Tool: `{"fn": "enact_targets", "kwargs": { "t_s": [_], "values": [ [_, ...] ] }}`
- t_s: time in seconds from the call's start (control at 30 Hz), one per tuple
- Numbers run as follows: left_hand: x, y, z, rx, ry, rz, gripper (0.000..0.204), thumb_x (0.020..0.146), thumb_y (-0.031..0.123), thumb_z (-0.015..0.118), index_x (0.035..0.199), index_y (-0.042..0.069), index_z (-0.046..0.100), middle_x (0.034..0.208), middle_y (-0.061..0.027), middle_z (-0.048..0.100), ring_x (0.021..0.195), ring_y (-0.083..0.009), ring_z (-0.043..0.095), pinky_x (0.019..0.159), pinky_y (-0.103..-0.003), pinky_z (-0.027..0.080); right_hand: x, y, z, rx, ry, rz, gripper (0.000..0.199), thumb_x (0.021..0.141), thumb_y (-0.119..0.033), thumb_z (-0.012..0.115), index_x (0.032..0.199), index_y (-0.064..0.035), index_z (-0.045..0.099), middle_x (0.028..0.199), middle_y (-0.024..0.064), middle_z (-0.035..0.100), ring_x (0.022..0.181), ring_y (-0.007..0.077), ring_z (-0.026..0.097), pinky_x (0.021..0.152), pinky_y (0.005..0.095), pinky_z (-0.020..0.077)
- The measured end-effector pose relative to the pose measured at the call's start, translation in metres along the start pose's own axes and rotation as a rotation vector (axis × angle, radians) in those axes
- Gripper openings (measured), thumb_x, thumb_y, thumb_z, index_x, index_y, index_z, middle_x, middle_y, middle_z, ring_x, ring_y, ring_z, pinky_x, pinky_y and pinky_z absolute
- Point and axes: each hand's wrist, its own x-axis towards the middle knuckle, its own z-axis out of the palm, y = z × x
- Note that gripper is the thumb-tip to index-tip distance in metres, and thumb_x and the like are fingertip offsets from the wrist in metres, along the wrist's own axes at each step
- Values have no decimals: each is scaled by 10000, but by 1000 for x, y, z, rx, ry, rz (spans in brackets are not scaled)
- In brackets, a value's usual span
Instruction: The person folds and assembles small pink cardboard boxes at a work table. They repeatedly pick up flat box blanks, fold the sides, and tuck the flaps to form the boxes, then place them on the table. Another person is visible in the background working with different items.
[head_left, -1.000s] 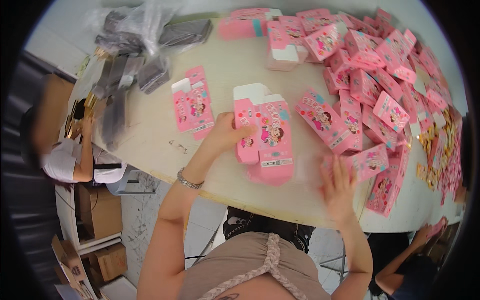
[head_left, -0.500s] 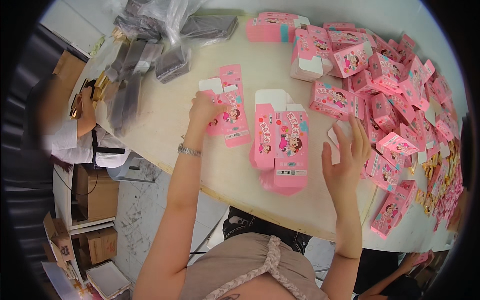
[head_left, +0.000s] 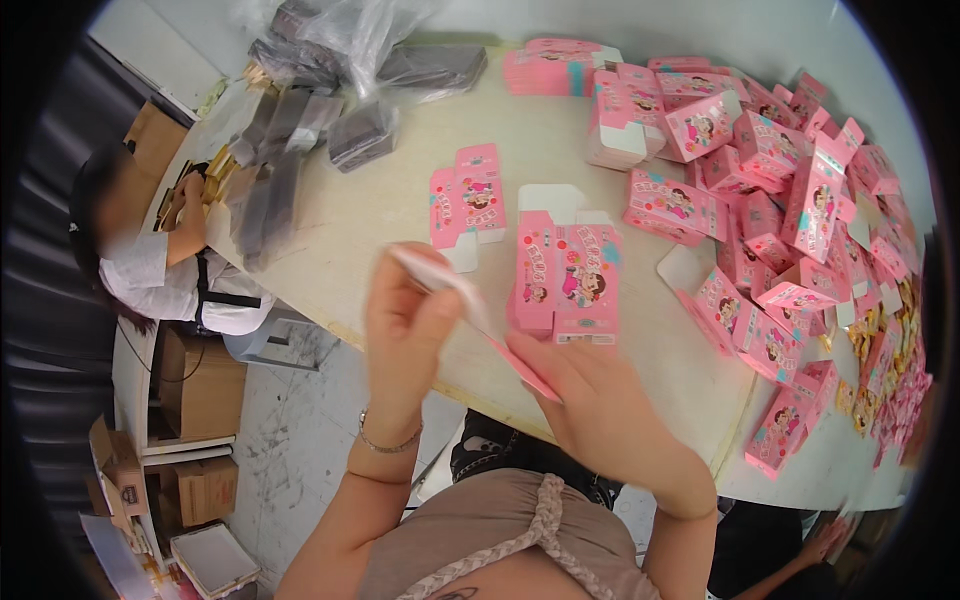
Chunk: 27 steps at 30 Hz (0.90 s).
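Observation:
A flat pink carton (head_left: 487,322), seen nearly edge-on and a little blurred, is held up between both hands over the near part of the table. My left hand (head_left: 405,325) grips its upper left end, fingers closed. My right hand (head_left: 595,400) pinches the lower right end between thumb and fingers. Just beyond my right hand lies a stack of flat pink cartons (head_left: 570,265) with white flaps, its near end partly hidden by that hand. Another flat pink carton (head_left: 478,200) lies on the table past my left hand.
Folded-up pink boxes (head_left: 765,150) are heaped on the right, beside small gold and pink packets (head_left: 890,355). Bundled flat cartons (head_left: 545,75) stand at the back. Dark items in clear plastic (head_left: 365,130) lie far left. A co-worker (head_left: 150,260) sits left; another person's arm shows lower right.
My left hand has lifted a flat carton off the table and brought it nearer to me. My right hand has come in from the right and taken its other end.

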Motion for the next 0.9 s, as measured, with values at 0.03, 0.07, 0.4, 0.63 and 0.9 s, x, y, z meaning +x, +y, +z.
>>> {"fn": "enact_targets", "kwargs": {
  "t_s": [0.03,0.07,0.4,0.63,0.9],
  "values": [
    [-5,-4,14,-2,-4,-108,358,878,107,515,1207,5,415,928,-82,536,820,-155,559,806,-321,487,-14,-9,-4,-8,35,53,465,792,-24,644,1236,-2,508,979,151,624,830,289,600,697,366,482],
    [-10,-8,27,-2,-12,-221,379,877,126,492,1224,3,405,882,-98,524,764,-179,569,793,-352,513,-25,-14,-8,-12,71,108,441,792,-23,655,1216,-2,534,953,140,640,801,283,604,672,352,481],
    [-10,-30,125,-568,-327,-364,660,817,98,525,1415,66,247,1392,-192,393,1229,-331,479,945,-405,456,-88,5,-22,-9,457,305,951,717,-110,758,1446,-4,156,1387,226,340,1102,307,527,857,377,489],
    [-38,-34,142,147,-499,117,809,789,47,641,1437,28,156,1425,-189,324,1319,-271,340,1049,-369,324,-99,42,-1,571,850,370,851,798,-167,711,1429,0,165,1290,168,418,1174,235,455,965,365,393],
    [-32,-27,116,95,-618,-430,656,820,201,701,1340,29,339,1230,-136,488,1084,-211,531,927,-335,416,-112,61,1,470,625,204,469,906,-157,577,1277,-6,333,1154,113,489,1069,174,482,907,306,394]
  ]
}}
